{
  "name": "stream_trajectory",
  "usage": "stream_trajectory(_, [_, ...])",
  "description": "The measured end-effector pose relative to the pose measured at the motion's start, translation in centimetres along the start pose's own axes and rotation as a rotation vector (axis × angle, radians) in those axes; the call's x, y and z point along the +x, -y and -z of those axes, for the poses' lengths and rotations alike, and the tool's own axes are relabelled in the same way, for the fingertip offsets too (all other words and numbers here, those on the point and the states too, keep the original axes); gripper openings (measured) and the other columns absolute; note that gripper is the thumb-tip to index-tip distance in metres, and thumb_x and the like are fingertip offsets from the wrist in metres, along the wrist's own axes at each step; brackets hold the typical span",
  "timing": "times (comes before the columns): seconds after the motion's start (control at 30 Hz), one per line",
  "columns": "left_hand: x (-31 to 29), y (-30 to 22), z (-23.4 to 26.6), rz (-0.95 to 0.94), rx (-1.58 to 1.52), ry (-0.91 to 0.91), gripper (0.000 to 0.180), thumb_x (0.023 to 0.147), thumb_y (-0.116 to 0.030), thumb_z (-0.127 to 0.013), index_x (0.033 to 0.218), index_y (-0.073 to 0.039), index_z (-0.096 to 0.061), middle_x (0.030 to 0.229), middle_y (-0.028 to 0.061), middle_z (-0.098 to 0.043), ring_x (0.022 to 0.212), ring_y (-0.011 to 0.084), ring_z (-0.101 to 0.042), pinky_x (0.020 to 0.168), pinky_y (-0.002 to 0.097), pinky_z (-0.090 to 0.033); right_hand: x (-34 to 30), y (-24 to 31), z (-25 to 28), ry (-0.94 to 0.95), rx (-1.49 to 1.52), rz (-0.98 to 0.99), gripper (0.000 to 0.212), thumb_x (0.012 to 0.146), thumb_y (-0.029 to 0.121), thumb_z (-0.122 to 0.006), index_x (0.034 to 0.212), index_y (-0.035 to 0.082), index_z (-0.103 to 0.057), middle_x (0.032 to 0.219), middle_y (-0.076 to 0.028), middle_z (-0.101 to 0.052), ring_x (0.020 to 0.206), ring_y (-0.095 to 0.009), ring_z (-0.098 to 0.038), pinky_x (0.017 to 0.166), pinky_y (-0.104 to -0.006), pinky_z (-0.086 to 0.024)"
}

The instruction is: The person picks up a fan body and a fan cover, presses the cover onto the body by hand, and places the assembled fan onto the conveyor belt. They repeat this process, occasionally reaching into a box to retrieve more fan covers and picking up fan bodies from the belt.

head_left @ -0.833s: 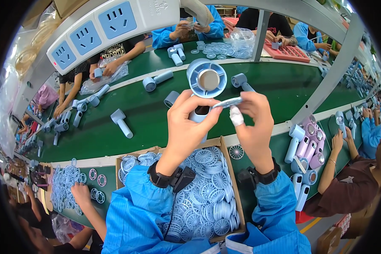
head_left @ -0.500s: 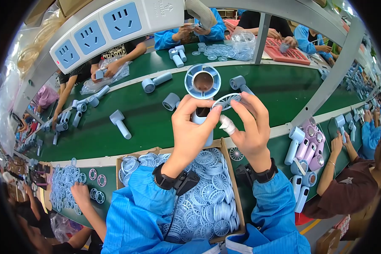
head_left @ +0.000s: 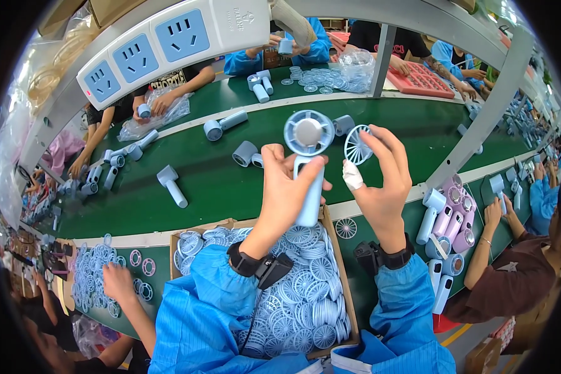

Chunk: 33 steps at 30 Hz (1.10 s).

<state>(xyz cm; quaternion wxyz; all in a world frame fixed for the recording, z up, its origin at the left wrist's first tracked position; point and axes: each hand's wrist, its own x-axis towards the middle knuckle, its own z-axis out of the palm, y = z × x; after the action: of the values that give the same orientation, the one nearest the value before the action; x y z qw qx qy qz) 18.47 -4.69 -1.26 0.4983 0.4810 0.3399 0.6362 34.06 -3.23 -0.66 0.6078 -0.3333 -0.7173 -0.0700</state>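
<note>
My left hand (head_left: 279,190) is closed around the handle of a light-blue handheld fan (head_left: 310,202). The fan stands upright, its round head with a pale grey centre turned toward me and no grille over that side. To its right, my right hand (head_left: 385,187) pinches a round, spoked light-blue fan grille (head_left: 358,147) by its edge. A white wrap covers the right thumb. Grille and fan head are apart. Below my hands, a cardboard box (head_left: 341,269) holds many similar grilles (head_left: 302,299).
Fan bodies lie along the green conveyor belt (head_left: 230,187). One loose grille (head_left: 346,228) lies right of the box. Blue and lilac fans (head_left: 445,218) stand farther right. A power strip (head_left: 168,47) hangs overhead beside a metal post (head_left: 383,62). Another person's hand (head_left: 118,282) touches blue rings at left.
My right hand has drawn the grille rightward, away from the fan head, and it now stands more upright. The fan's head has shifted slightly right and down. Fans on the belt have slid left.
</note>
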Motion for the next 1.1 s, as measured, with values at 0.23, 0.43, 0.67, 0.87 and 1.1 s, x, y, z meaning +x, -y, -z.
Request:
stream_trajectory(0.23, [0.7, -1.2, 1.8, 0.604, -0.773, 0.295, 0.063, 0.091, -0.065, -0.032, 0.089, -0.005, -0.052, 0.074, 0.0075, -0.056, 0.052, 0.0194, -0.054, 0.043, 0.0311, -0.045, 0.3, 1.0, 0.0, 0.143, 0.129, 0.01, 0.043, 0.068, 0.006, -0.076, 0.11, 0.002, -0.064, 0.12, -0.015, -0.057, 0.106, -0.029, -0.059, 0.088, -0.0373, -0.05])
stream_trajectory(0.43, [0.2, -0.4, 1.8, 0.767, -0.688, 0.449, 0.071, 0.088, -0.072, -0.029, 0.081, -0.006, -0.054, 0.064, 0.0052, -0.051, 0.049, 0.0194, -0.051, 0.041, 0.0305, -0.043, 0.6, 1.2, 0.7, 0.188, 0.091, 0.081, 0.04, 0.067, 0.007, -0.076, 0.106, 0.002, -0.067, 0.12, -0.016, -0.059, 0.106, -0.03, -0.058, 0.087, -0.0378, -0.05])
stream_trajectory(0.67, [0.2, -0.5, 2.1, 0.794, -0.647, 0.476, 0.07, 0.089, -0.071, -0.029, 0.079, -0.006, -0.054, 0.062, 0.0052, -0.051, 0.045, 0.0184, -0.051, 0.04, 0.0294, -0.043, 0.8, 1.2, 0.7, 0.175, 0.097, 0.121, 0.041, 0.065, 0.014, -0.079, 0.104, 0.006, -0.068, 0.118, -0.014, -0.06, 0.105, -0.031, -0.058, 0.089, -0.0408, -0.047])
stream_trajectory(0.87, [0.3, -0.4, 1.9, 0.766, -0.583, 0.447, 0.069, 0.089, -0.07, -0.03, 0.077, -0.006, -0.054, 0.062, 0.0052, -0.051, 0.044, 0.0177, -0.051, 0.039, 0.0286, -0.044, 0.7, 1.3, 0.6, 0.17, 0.117, 0.09, 0.041, 0.064, 0.014, -0.08, 0.103, 0.007, -0.068, 0.117, -0.013, -0.06, 0.104, -0.032, -0.057, 0.087, -0.0405, -0.047])
stream_trajectory(1.1, [0.1, -0.3, 1.8, 0.743, -0.542, 0.439, 0.07, 0.089, -0.07, -0.03, 0.076, -0.006, -0.054, 0.061, 0.0052, -0.051, 0.043, 0.0175, -0.051, 0.039, 0.0289, -0.044, 0.7, 1.5, 0.7, 0.157, 0.099, 0.081, 0.042, 0.063, 0.015, -0.08, 0.103, 0.007, -0.069, 0.116, -0.012, -0.06, 0.103, -0.032, -0.056, 0.086, -0.0402, -0.048])
